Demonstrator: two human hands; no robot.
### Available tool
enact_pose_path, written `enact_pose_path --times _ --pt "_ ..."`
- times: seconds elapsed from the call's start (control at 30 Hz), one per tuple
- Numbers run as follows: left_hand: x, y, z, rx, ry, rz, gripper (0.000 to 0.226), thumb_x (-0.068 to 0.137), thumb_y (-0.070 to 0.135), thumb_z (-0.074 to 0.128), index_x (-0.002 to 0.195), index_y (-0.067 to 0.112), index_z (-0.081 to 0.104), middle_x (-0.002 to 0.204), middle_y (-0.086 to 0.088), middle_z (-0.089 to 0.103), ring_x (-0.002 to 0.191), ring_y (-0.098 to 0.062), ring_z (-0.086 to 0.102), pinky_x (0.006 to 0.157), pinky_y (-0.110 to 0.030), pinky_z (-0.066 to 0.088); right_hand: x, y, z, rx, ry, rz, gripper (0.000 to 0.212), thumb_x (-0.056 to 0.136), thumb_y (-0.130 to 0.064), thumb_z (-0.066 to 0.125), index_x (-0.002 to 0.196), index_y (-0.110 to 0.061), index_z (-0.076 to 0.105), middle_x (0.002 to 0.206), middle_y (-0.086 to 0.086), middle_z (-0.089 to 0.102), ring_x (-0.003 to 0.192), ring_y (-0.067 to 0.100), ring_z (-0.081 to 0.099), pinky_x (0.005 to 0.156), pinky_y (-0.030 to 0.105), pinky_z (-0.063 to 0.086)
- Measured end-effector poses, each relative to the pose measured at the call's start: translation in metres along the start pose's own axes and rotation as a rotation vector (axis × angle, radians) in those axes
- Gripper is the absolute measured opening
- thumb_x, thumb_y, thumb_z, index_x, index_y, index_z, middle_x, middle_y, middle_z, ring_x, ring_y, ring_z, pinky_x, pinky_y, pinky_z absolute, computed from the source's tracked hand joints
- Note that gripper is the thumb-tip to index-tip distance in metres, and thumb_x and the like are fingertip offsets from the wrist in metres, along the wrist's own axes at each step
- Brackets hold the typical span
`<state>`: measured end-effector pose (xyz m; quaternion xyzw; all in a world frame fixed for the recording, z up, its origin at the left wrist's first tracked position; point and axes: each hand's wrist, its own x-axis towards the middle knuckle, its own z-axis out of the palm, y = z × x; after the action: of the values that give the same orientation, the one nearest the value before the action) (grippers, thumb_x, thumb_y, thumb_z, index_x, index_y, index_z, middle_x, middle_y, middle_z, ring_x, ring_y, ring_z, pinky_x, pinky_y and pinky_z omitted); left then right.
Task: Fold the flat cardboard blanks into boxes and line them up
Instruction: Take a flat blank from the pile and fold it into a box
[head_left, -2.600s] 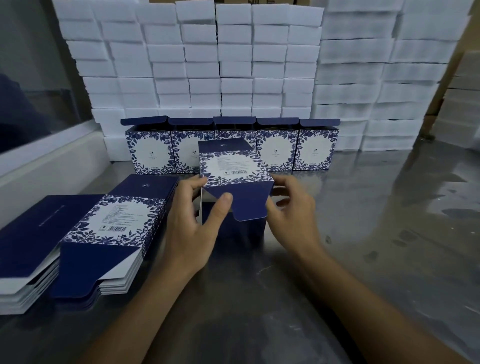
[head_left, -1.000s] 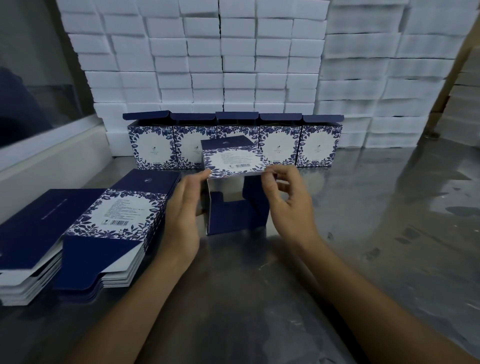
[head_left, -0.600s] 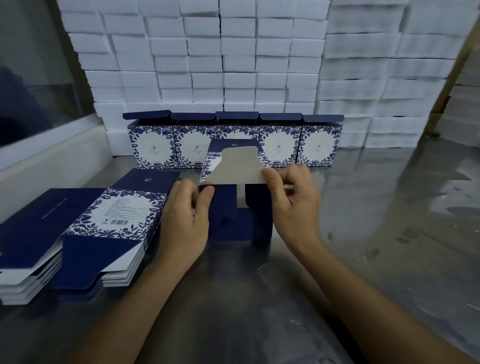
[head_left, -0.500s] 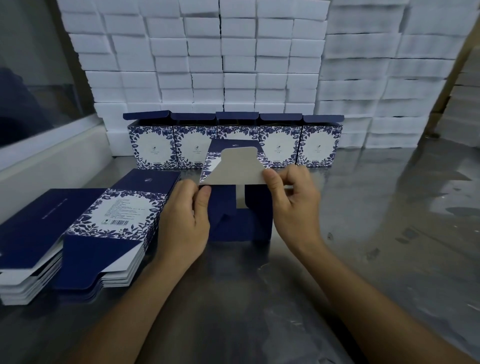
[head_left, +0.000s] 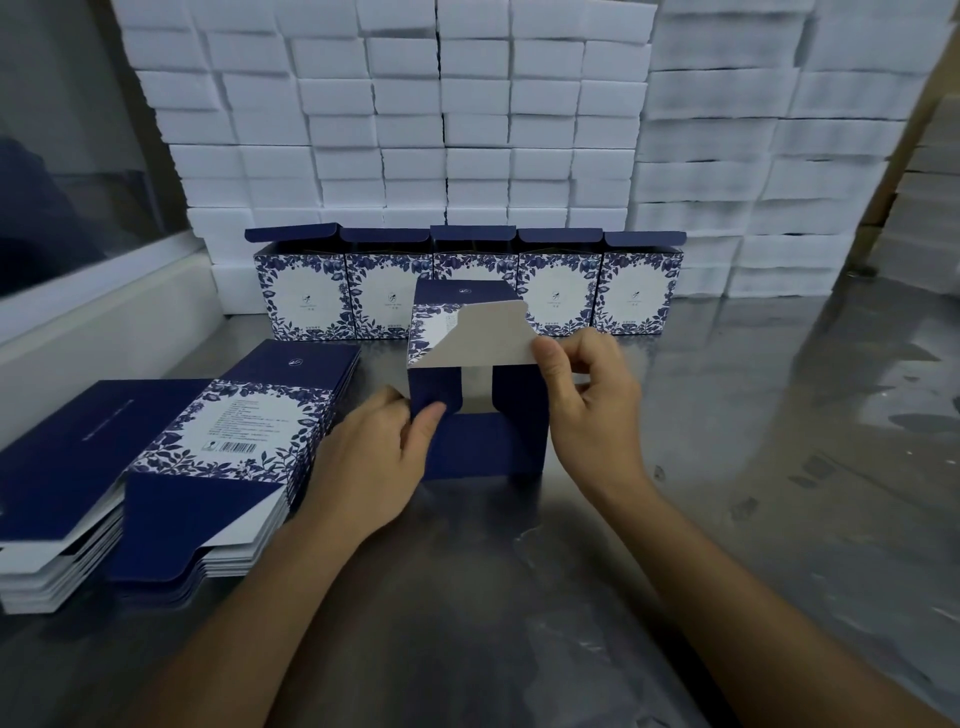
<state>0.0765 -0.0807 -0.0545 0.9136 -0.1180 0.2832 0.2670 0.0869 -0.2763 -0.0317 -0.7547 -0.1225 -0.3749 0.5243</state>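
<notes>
- Box (head_left: 480, 415), half folded, lay on its side on the metal table (head_left: 519, 597) in front of me, open end toward the camera, between the two hands.
- Left hand (head_left: 371, 462) gripped the box's left edge; thumb (head_left: 423, 431) pressed the small dark blue side flap (head_left: 436, 389) inward, the other fingers hidden behind the left wall.
- Right hand (head_left: 592, 395) pinched the right corner of the large flap (head_left: 485, 338), thumb on top, fingers curled beneath. Flap was raised, its grey inner face toward me.
- A second side flap (head_left: 514, 389) on the right was folded in; grey interior showed in the gap between the two.
- Row of five finished boxes (head_left: 467, 291) stood upright side by side just behind the box, lids up, floral fronts facing me.
- Two stacks of flat blanks (head_left: 218, 452) sat near the left hand, the nearer stack showing a barcode panel.
- Wall of white foam blocks (head_left: 441, 114) rose behind the row.
- Glass partition (head_left: 67, 156) at far left.
</notes>
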Motion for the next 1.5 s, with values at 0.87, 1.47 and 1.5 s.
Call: enact_pose_path --times 0.87,1.47,1.5 --pt "-0.003 0.000 0.002 -0.408 -0.020 -0.040 0.039 0.086 0.064 0.042 0.114 0.036 0.042 0.117 0.021 0.056 0.106 -0.002 0.058 0.085 -0.030 0.048 0.000 0.004 -0.003 0.174 -0.132 0.142 0.008 0.089 -0.029 0.053 0.092 -0.035 0.057 0.106 0.002 0.061 0.092 0.005 0.057 0.071 0.017 0.047" --pt "-0.003 0.032 0.003 -0.031 0.431 0.110 0.026 0.096 0.018 0.055 0.115 0.007 0.069 0.117 -0.011 0.064 0.093 -0.027 0.066 0.064 -0.039 0.055 -0.017 -0.021 0.025 -0.367 -0.131 -0.315 0.015 0.096 -0.024 0.063 0.106 -0.026 0.073 0.127 0.003 0.059 0.121 0.024 0.053 0.096 0.048 0.038" --pt "-0.003 0.033 0.003 -0.032 0.436 0.107 0.026 0.096 0.018 0.055 0.115 0.007 0.070 0.116 -0.011 0.064 0.093 -0.027 0.066 0.063 -0.040 0.055 -0.019 -0.023 0.028 -0.388 -0.136 -0.307 0.016 0.097 -0.025 0.062 0.108 -0.028 0.073 0.127 0.001 0.059 0.122 0.023 0.053 0.098 0.051 0.037"
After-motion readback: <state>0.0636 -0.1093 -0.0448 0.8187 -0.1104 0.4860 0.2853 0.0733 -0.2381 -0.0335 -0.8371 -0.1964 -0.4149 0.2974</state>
